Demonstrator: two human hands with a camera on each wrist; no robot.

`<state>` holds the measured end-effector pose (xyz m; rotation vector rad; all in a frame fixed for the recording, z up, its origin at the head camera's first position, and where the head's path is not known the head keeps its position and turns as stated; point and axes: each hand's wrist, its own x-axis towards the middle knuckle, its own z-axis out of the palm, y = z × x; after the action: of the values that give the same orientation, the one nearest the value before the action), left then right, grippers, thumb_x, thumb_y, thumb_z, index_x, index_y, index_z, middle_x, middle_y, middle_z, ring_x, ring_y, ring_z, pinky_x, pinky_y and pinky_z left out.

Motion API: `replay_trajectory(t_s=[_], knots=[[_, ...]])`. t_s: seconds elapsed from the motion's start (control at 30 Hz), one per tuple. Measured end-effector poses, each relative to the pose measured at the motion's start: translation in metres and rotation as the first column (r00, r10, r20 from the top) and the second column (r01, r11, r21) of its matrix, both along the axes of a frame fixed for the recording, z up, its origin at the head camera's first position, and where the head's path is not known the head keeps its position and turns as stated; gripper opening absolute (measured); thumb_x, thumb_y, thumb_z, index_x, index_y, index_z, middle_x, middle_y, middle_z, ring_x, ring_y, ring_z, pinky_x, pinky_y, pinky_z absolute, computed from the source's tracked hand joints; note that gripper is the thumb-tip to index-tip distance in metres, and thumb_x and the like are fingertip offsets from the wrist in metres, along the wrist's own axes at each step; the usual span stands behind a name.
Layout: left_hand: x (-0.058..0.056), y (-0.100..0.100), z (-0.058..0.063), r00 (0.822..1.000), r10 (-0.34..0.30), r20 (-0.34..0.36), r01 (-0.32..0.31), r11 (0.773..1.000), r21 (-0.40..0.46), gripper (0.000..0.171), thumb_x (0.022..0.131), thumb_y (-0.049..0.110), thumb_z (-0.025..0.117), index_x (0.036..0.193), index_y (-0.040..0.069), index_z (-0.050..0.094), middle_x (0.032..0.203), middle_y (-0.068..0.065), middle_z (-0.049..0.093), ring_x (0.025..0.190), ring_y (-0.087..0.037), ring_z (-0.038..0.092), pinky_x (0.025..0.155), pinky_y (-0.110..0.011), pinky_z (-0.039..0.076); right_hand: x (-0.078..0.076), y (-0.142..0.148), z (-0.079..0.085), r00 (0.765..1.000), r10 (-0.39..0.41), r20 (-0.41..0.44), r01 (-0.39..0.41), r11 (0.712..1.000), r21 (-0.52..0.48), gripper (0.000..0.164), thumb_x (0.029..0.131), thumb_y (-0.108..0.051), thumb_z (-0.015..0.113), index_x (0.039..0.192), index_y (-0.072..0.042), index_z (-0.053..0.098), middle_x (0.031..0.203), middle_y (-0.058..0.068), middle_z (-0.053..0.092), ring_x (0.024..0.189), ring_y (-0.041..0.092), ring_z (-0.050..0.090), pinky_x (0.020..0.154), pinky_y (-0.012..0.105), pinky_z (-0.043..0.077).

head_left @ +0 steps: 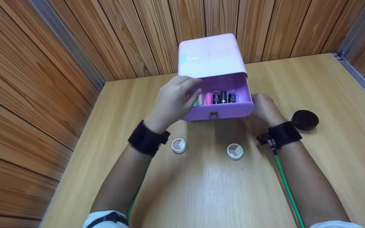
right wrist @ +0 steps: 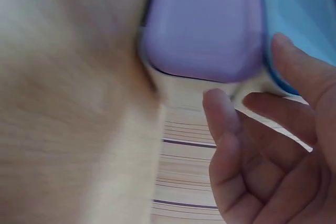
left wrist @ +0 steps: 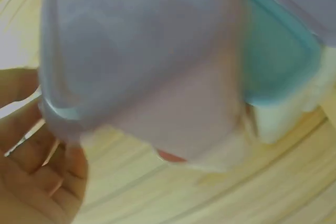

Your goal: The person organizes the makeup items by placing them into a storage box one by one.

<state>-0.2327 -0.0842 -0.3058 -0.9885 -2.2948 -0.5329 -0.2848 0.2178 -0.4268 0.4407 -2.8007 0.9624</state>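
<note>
A small drawer box with a pale pink top (head_left: 212, 57) has its purple upper drawer (head_left: 198, 114) pulled out. Inside stand several small cosmetics, among them a pink tube (head_left: 208, 98) and black bottles (head_left: 216, 97). My left hand (head_left: 173, 101) is over the drawer's left side, thumb and fingers apart; the left wrist view shows its fingers by the drawer's corner. Low on the box's right side is my right hand (head_left: 266, 109), partly hidden in the head view. Its thumb reaches the edge of the blue drawer (right wrist: 302, 14), above a lower purple drawer (right wrist: 205, 24).
Two round white palettes, a left one (head_left: 178, 145) and a right one (head_left: 235, 151), each with three colour sections, lie in front of the box. A black-lidded jar (head_left: 305, 120) stands right of my right hand. Wooden plank walls (head_left: 157, 34) rise behind the table (head_left: 296, 82).
</note>
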Motion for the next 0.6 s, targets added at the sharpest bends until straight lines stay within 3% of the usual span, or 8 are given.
replay_trajectory(t_s=[0.1,0.27,0.47,0.6], knots=[[0.001,-0.018,-0.011,0.999,0.019,-0.040,-0.014,0.993,0.121,0.023,0.096,0.020,0.062,0.110,0.003,0.070,0.098,-0.006,0.069,0.088,-0.017,0.060,0.076,-0.026,0.050,0.003,0.002,0.012,1.000,-0.016,0.023,0.016,1.000,0.010,0.020,0.086,-0.005,0.058,0.098,0.003,0.072,0.097,0.021,0.070,0.089,0.036,0.065,0.079,0.052,0.049],[0.001,-0.038,-0.034,0.997,0.073,-0.003,-0.070,0.968,0.241,0.022,0.098,0.018,0.060,0.110,0.000,0.067,0.097,-0.007,0.068,0.090,-0.019,0.061,0.076,-0.028,0.050,0.012,0.008,0.033,0.997,-0.052,0.063,0.052,0.999,0.010,0.027,0.089,-0.010,0.066,0.112,0.002,0.071,0.103,0.020,0.070,0.086,0.032,0.066,0.076,0.049,0.051],[0.004,-0.058,-0.060,0.992,0.092,0.089,-0.112,0.963,0.247,0.015,0.095,0.005,0.060,0.106,-0.001,0.068,0.093,-0.006,0.068,0.087,-0.018,0.061,0.073,-0.029,0.051,0.031,0.012,0.063,0.997,-0.051,0.060,0.052,0.998,-0.020,0.022,0.092,-0.018,0.068,0.106,-0.003,0.074,0.102,0.015,0.071,0.090,0.031,0.065,0.075,0.048,0.052],[0.010,-0.067,-0.067,0.979,0.044,0.199,-0.088,0.972,0.217,0.009,0.093,0.005,0.062,0.097,0.003,0.070,0.085,-0.001,0.068,0.079,-0.012,0.061,0.070,-0.027,0.052,0.048,0.016,0.083,0.990,-0.032,0.135,0.034,0.999,-0.010,0.024,0.093,-0.027,0.068,0.101,-0.005,0.075,0.097,0.011,0.071,0.091,0.028,0.063,0.077,0.048,0.050]])
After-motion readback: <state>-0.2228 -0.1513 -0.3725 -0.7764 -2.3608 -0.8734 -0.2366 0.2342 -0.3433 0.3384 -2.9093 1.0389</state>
